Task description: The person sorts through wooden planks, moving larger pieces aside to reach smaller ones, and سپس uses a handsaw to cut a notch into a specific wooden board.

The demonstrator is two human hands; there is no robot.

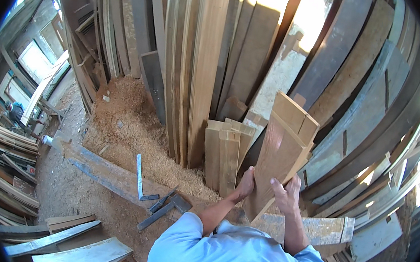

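I hold a wide, short wooden board (281, 144) tilted up in front of me, its stepped far end pointing away. My left hand (246, 183) is closed on its left edge, and my right hand (287, 195) grips the right edge with the thumb on the face. Left of the board, several short pieces of wood (227, 157) stand upright in a group. On the plank bench (109, 169) lie a metal try square (139, 175) and, closer to me, a hammer-like tool (165, 212) with a dark block head. Beside these is a dark narrow tool whose kind I cannot make out.
Tall planks (205, 70) lean in a dense row ahead, curving round to the right. Wood shavings (126, 118) heap up at their feet. Stacked boards (8, 148) and loose pale panels (84, 255) lie at left. A person (15, 113) is farther off at the left.
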